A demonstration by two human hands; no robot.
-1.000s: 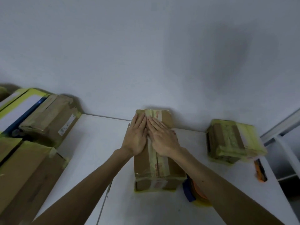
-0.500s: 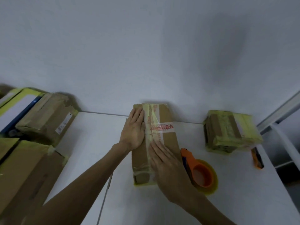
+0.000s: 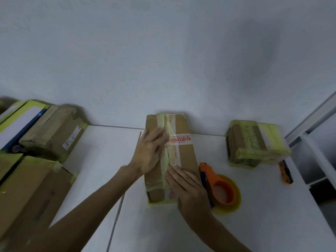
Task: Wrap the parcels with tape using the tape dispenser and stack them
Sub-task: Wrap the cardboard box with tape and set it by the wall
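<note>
While the left hand [image 3: 151, 151] and right hand [image 3: 187, 186] press flat, fingers straight, on the tape [image 3: 171, 159] along the box [image 3: 188, 155], uneven rubbing could wrinkle it or nudge the dispenser [image 3: 218, 186] at three o'clock.

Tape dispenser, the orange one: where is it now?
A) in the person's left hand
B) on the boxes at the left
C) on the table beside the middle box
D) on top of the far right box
C: the tape dispenser lies on the table just right of the middle box, and the left hand and right hand rest flat on that box.
</note>
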